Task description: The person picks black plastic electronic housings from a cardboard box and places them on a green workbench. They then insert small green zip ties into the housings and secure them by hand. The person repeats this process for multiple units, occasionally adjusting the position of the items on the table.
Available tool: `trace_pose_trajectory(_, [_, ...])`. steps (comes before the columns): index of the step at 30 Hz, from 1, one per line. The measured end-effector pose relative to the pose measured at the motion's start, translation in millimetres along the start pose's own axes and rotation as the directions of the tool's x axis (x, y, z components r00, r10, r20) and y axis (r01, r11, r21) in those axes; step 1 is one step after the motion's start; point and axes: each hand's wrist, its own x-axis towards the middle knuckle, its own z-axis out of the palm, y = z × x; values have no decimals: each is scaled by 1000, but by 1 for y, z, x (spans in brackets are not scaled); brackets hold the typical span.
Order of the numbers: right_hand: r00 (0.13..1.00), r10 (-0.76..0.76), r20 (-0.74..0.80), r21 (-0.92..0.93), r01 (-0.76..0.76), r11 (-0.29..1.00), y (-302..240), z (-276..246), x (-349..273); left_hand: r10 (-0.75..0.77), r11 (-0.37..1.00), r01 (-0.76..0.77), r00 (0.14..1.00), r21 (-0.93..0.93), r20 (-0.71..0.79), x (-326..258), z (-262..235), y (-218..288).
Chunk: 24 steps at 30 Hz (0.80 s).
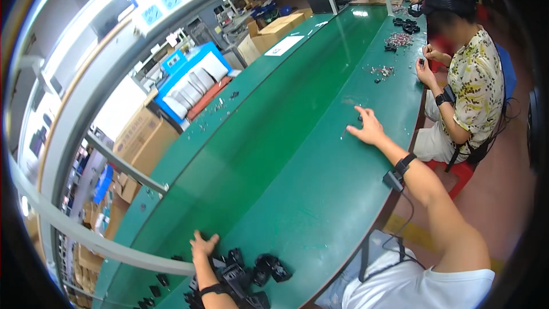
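Left hand (203,245) flat on green bench (297,154) beside black plastic parts (251,272), right hand (366,129) spread far along it, seated co-worker (466,80) nearby

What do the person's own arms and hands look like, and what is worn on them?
Both forearms are bare, with no gloves on the left hand or right hand. Each wrist carries a black band; by the right one sits a small dark box with a thin cable. A white short sleeve covers the right upper arm.

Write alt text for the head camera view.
A person's left hand rests by a pile of black plastic parts on a long green workbench, while the right hand reaches flat toward a small part. Farther along, a seated co-worker handles small pieces.
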Motion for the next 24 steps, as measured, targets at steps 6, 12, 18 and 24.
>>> trace_pose_trajectory(6, [989,-63,136,-226,93,970,-33,25,-1,192,979,-189,980,71,-41,16,-6,-41])
trace_pose_trajectory(12, [877,-417,240,341,327,882,-50,38,-5,290,957,-279,936,82,-201,-4,10,-18])
trace_pose_trajectory(18, [670,-601,436,765,75,639,-139,61,-47,435,811,-563,763,-161,-479,-58,-36,57])
trace_pose_trajectory(24, [476,-723,500,722,231,652,-186,90,-104,519,478,-601,782,-641,-346,-189,-21,181])
